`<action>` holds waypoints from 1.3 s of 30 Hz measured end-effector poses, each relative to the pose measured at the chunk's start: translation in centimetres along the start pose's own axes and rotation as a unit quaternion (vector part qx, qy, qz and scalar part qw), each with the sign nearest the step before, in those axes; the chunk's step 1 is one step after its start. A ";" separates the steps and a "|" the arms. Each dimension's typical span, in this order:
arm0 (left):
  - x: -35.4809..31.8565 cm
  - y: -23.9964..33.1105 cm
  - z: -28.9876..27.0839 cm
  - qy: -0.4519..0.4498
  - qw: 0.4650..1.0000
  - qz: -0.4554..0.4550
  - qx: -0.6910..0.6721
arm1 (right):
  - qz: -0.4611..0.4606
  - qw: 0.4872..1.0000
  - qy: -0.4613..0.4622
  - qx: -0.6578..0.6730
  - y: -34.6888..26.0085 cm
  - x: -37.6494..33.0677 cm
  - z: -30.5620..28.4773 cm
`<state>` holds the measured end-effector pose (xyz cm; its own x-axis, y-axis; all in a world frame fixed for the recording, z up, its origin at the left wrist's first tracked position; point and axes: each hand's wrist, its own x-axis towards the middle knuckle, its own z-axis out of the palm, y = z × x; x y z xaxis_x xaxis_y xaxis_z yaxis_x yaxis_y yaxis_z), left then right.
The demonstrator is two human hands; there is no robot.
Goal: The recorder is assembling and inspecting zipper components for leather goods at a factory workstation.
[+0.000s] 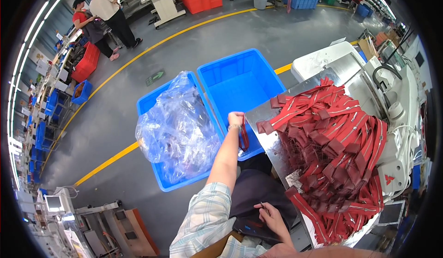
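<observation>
My left hand (236, 119) is closed on a red zipper (244, 138) that hangs down inside the near end of a blue bin (244, 80). My right hand (273, 220) is near my lap, its fingers closed around a small dark thin tool (263, 206) whose kind I cannot make out. To the right, a big heap of red zippers (339, 133) with darker red fabric ends covers a metal work surface (258, 115). Loose threads stick out among them.
Left of the open bin stands another blue bin (161, 184) filled with clear plastic bags (180, 128). A white sewing machine (397, 165) borders the heap on the right. Two people (108, 8) stand at the far left near red bins (86, 61). Yellow lines (108, 163) cross the grey floor.
</observation>
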<state>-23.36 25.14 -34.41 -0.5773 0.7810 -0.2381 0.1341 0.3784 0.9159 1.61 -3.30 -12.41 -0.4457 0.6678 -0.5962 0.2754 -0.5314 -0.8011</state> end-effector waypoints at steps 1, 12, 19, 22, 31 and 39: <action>2.4 -0.7 -4.8 0.025 0.999 0.025 -0.028 | -0.017 0.999 -0.046 0.003 -0.4 -0.2 1.2; -3.2 9.7 -13.3 -0.192 0.935 -0.022 -0.299 | -0.048 0.993 -0.095 0.043 0.2 1.2 0.9; -17.6 7.7 -18.8 -0.315 0.889 0.045 -0.330 | 0.011 0.972 -0.056 0.227 1.4 2.5 1.3; -24.8 6.5 -18.3 -0.474 0.824 0.022 -0.308 | 0.017 0.957 0.002 0.289 2.2 3.7 1.5; -32.6 3.4 -18.1 -0.672 0.688 0.006 -0.273 | -0.044 0.963 0.046 0.262 4.5 6.1 3.7; -27.7 -1.4 -15.3 -0.263 0.829 -0.274 -0.410 | -0.035 0.983 0.024 0.177 3.4 3.5 3.6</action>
<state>-19.86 -4.64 -24.11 0.0896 0.7935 -0.6019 -0.7492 0.4519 0.4842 -2.06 -4.65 -17.06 -0.4102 0.7287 -0.5484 -0.0715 -0.6251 -0.7772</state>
